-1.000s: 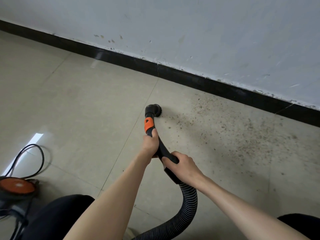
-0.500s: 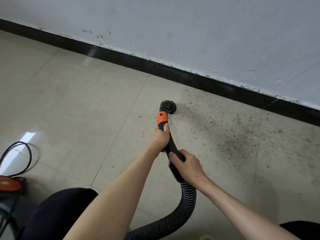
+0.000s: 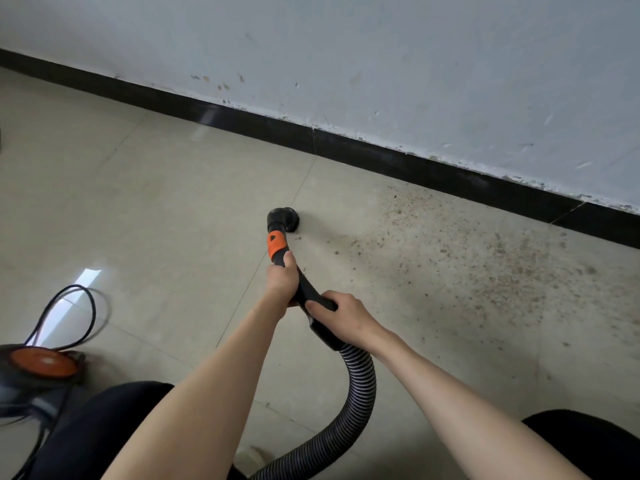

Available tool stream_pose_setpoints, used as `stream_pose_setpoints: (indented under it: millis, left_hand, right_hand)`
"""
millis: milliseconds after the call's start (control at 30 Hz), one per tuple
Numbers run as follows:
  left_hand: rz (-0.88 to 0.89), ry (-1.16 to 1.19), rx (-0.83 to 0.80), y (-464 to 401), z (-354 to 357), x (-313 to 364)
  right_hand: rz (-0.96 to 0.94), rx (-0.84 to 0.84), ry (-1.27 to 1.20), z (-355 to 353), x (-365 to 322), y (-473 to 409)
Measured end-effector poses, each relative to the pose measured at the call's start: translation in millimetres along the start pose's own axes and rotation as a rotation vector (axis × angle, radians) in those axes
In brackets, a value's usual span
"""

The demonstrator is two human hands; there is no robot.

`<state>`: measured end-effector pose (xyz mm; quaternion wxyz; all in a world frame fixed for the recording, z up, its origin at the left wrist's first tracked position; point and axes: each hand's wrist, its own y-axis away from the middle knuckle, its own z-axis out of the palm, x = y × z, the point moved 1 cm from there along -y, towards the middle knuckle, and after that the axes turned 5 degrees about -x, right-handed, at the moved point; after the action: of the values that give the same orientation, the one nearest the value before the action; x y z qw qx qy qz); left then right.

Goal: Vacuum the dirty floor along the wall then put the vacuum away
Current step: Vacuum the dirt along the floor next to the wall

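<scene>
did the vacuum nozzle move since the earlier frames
Yes. The nozzle slid left, from right of the tile joint to sitting on it.

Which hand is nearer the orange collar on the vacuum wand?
Left. The left hand grips the wand just below the orange collar; the right hand grips farther back, where the ribbed hose joins.

A black nozzle (image 3: pixel 283 220) with an orange collar (image 3: pixel 276 244) is set on the floor (image 3: pixel 173 220) just ahead of the left hand (image 3: pixel 282 280). Brown dirt (image 3: pixel 485 268) is scattered right of both hands, along the wall (image 3: pixel 381 64). A ribbed hose (image 3: pixel 360 393) is curved down behind the right hand (image 3: pixel 341 315).
</scene>
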<state>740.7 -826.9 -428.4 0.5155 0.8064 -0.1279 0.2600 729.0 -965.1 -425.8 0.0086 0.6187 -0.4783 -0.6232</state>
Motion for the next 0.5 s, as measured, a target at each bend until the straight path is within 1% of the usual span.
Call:
stream_pose_setpoints:
  millis: [133, 267, 367, 500]
  left_hand:
    - [-0.053, 0.009, 0.075, -1.9, -19.1, -12.4]
    - [-0.107, 0.015, 0.102, 0.1, -31.1, -28.2]
    - [-0.103, 0.022, 0.064, 3.9, -27.0, -30.7]
    - [-0.04, 0.005, 0.002, 11.2, -15.3, -25.3]
  right_hand:
    - [-0.013, -0.06, 0.066, 15.1, -6.8, -7.4]
    - [-0.001, -0.098, 0.078, 26.8, -6.1, -2.7]
    - [0.006, -0.079, 0.054, 26.4, -1.7, 3.4]
    - [0.016, 0.008, 0.07, 24.0, 2.0, 15.1]
